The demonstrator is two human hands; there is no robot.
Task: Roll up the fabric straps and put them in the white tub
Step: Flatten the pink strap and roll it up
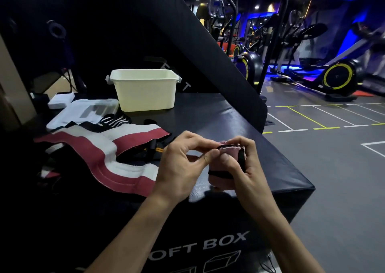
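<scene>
We hold the pink strap roll (228, 164) upright over the black box (239, 131), our right hand (248, 168) curled round it and our left hand (183, 164) pinching its top edge, while the white tub (144, 89) stands well ahead, up-left.

A black padded box (218, 114), lettered "OFT BOX" on its near side, serves as the tabletop. At the far end stands a white tub (144, 91). Left of the tub lie a clear plastic case (83, 111) and, beyond it, a small white box (60, 102). On the near left sprawls a heap of fabric straps (108, 152), striped maroon, white and black, with black bands among them.
</scene>
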